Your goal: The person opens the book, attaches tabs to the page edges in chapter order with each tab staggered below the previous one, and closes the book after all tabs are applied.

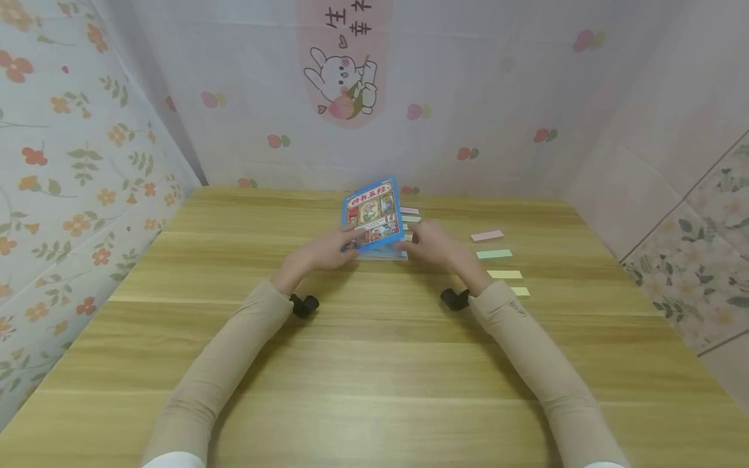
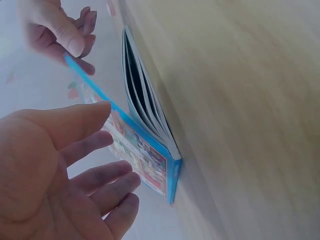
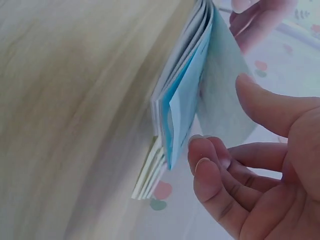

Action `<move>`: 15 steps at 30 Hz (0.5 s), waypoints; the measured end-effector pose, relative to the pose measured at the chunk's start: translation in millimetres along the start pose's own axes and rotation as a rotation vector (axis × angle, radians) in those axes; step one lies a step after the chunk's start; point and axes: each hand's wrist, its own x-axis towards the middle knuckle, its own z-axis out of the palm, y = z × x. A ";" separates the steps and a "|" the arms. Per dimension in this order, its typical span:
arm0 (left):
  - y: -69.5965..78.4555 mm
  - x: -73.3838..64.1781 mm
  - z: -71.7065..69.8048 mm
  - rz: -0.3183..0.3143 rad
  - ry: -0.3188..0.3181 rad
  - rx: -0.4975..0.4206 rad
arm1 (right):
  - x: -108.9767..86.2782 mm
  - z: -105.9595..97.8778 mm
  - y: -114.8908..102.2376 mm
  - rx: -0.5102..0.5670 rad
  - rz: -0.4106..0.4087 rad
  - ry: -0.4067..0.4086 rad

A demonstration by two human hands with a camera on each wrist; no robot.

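Note:
A small book (image 1: 371, 218) with a blue-edged, illustrated front cover lies at the back middle of the table. Its cover (image 2: 145, 162) is raised at a slant above the pages (image 2: 142, 95). My left hand (image 1: 328, 250) is at the book's left front, thumb and fingers spread beside the cover's outer face. At the free edge of the cover is my right hand (image 1: 439, 247), its thumb and loosely bent fingers apart by the pale inner side (image 3: 225, 95). A light blue sheet (image 3: 185, 105) shows under the cover. Colored paper tabs (image 3: 150, 170) stick out along the book's side.
Several paper strips in pink (image 1: 487, 235), green (image 1: 494, 254) and yellow (image 1: 504, 274) lie on the wooden table (image 1: 357, 370), right of my right hand. A printed white curtain (image 1: 468, 84) hangs behind it, with flowered cloth (image 1: 76, 195) at the left.

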 end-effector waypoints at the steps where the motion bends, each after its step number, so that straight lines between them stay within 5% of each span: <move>1: 0.6 -0.4 -0.4 -0.007 0.001 -0.003 | -0.2 -0.8 -0.3 -0.002 -0.006 0.008; 10: 1.9 -2.3 0.9 0.022 0.147 0.008 | -6.9 -6.8 -0.3 0.034 -0.011 0.054; 15: 2.3 -2.6 -1.2 -0.054 0.276 0.143 | -11.3 -11.9 0.1 -0.016 0.014 0.088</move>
